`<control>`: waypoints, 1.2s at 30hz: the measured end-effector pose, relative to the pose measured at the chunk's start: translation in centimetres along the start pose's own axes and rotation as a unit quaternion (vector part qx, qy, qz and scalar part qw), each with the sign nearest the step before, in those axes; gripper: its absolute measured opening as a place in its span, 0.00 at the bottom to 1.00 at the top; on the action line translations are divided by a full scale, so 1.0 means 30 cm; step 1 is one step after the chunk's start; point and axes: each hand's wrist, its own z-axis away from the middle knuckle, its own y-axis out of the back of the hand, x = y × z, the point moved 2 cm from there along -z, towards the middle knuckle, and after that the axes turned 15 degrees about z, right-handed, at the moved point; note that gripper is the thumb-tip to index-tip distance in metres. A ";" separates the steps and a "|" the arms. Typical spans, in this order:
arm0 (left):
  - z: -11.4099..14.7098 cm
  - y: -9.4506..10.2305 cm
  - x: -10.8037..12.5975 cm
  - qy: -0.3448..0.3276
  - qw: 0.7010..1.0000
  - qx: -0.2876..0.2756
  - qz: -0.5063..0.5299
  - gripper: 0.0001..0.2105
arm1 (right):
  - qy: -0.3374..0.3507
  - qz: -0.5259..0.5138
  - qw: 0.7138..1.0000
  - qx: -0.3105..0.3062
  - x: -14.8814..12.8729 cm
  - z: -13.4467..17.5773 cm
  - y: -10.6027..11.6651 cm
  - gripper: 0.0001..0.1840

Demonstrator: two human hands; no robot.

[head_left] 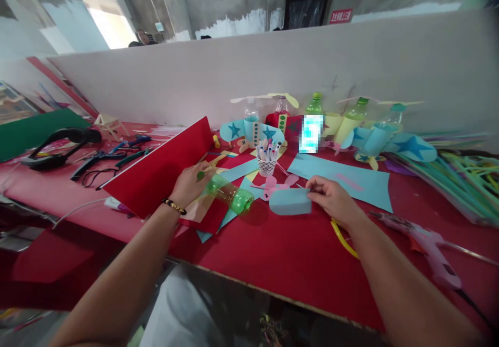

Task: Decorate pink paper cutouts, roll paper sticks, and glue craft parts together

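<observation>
My left hand (192, 181) is closed around the capped neck end of a clear green plastic bottle (228, 193), which lies tilted with its base toward the right. Between the thumb and fingers of my right hand (329, 197) is a light blue paper piece (290, 202) with a rounded left end. Just behind that paper lies a pink paper cutout (270, 184). Blue, cream and red paper sheets lie under and around the bottle. A yellow strip (343, 240) passes beside my right wrist.
A pink glue gun (429, 251) lies at the right. Behind stand a pen cup (267, 164) and several decorated bottles with paper wings (380, 138). A leaning red board (159, 172), pliers (91, 163) and a black headset (58, 146) are at the left.
</observation>
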 end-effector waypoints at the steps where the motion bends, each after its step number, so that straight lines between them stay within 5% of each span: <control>1: 0.005 -0.002 0.023 -0.022 1.000 -0.007 -0.018 0.16 | -0.009 -0.022 1.000 -0.006 0.002 0.002 0.008 0.04; 6: 0.052 -0.028 0.202 -0.133 0.991 -0.004 -0.029 0.16 | -0.022 0.003 0.994 -0.106 0.017 0.008 0.022 0.06; 12: 0.090 -0.169 0.412 -0.270 0.945 -0.184 -0.006 0.11 | 0.039 0.161 0.981 -0.098 0.060 -0.009 -0.008 0.15; 18: 0.110 -0.287 0.468 -0.320 0.916 -0.236 -0.055 0.12 | 0.067 0.224 0.966 -0.106 0.037 -0.001 -0.019 0.24; 24: 0.255 -0.362 0.567 -0.397 0.860 -0.313 -0.065 0.09 | 0.108 0.222 0.962 -0.115 0.012 0.009 -0.022 0.27; 29: 0.316 -0.440 0.554 -0.399 0.846 -0.347 -0.061 0.19 | 0.118 0.224 0.962 -0.102 0.025 0.004 -0.039 0.26; 36: 0.299 -0.461 0.534 -0.405 0.846 -0.343 -0.044 0.16 | 0.080 0.220 0.970 0.065 0.019 -0.015 -0.032 0.10</control>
